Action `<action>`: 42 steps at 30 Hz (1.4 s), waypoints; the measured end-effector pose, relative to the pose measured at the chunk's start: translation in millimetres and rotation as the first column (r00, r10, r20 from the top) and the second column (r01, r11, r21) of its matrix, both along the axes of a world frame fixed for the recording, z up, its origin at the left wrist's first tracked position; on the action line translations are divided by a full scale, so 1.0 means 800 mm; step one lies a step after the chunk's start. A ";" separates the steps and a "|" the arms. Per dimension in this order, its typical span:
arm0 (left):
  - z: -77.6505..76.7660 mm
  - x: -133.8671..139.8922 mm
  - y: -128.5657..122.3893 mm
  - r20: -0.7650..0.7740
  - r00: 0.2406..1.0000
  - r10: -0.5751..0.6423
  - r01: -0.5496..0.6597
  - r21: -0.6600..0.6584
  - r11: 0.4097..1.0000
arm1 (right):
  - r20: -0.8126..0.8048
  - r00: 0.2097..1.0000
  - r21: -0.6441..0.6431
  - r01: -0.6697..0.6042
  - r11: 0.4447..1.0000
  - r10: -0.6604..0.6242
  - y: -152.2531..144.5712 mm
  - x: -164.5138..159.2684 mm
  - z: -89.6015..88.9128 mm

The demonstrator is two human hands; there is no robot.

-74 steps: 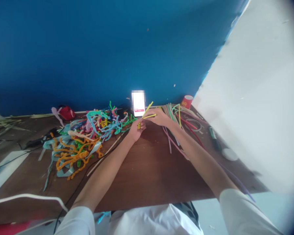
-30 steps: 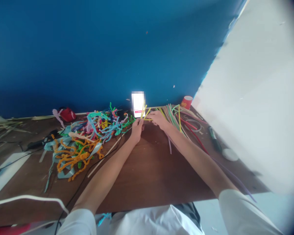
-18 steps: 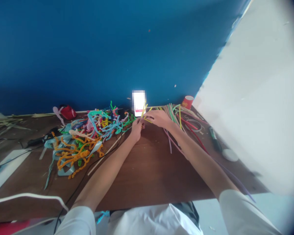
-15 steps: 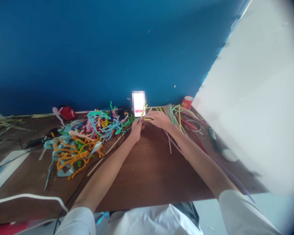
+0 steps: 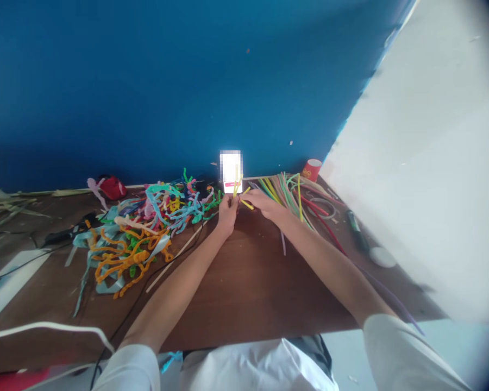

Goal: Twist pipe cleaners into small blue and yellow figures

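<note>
Several short yellow pipe cleaners (image 5: 236, 187) stick up and out from between my hands, in front of a lit phone screen (image 5: 231, 168). My left hand (image 5: 228, 213) is closed around their lower part. From the right, my right hand (image 5: 263, 203) reaches over with its fingers pinched at the yellow stems. One yellow piece (image 5: 248, 205) points down to the right beneath its fingers. Exactly how the pieces join is too small to make out.
Tangled, twisted pipe cleaners (image 5: 134, 255) in many colours cover the table's left side. Straight pipe cleaners (image 5: 283, 190) fan out at right. Behind them stands a red paper cup (image 5: 311, 170). A dark green marker (image 5: 355, 231) and white round object (image 5: 382, 257) lie by the white wall.
My right hand has lowered slightly and its fingers have shifted. The yellow piece by it now slants downward instead of lying level. My left hand has barely moved.
</note>
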State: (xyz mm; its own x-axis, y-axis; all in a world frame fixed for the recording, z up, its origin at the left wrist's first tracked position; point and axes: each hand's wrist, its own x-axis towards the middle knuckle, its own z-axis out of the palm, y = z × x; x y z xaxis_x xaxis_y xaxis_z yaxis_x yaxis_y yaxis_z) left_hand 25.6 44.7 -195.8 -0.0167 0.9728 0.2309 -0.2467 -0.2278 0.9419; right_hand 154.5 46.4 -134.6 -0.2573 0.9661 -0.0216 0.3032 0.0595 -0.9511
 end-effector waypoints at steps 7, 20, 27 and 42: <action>0.002 0.001 0.000 -0.020 0.999 0.035 -0.036 -0.057 0.998 | 0.103 0.994 0.145 0.006 0.989 -0.021 0.003 0.011 0.002; 0.006 0.000 0.003 0.164 0.986 -0.010 0.039 -0.170 0.985 | 0.625 0.778 0.619 -0.443 0.648 -0.065 0.013 0.035 0.007; 0.002 0.000 0.005 0.101 0.993 -0.068 0.078 -0.102 0.992 | 0.595 0.779 0.610 -0.277 0.742 -0.198 0.011 0.026 -0.002; 0.007 0.002 -0.011 -0.315 0.943 0.111 -0.091 0.077 0.993 | 0.256 0.943 0.273 0.138 0.952 -0.211 0.001 0.010 0.000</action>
State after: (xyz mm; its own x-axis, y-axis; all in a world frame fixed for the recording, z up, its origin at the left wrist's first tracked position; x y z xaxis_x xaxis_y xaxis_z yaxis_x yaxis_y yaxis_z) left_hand 27.4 35.6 -190.5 -0.0306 0.9539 0.2984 0.0905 -0.2947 0.9513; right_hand 162.3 47.3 -134.6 -0.1025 0.9787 0.1781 0.5808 0.2042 -0.7880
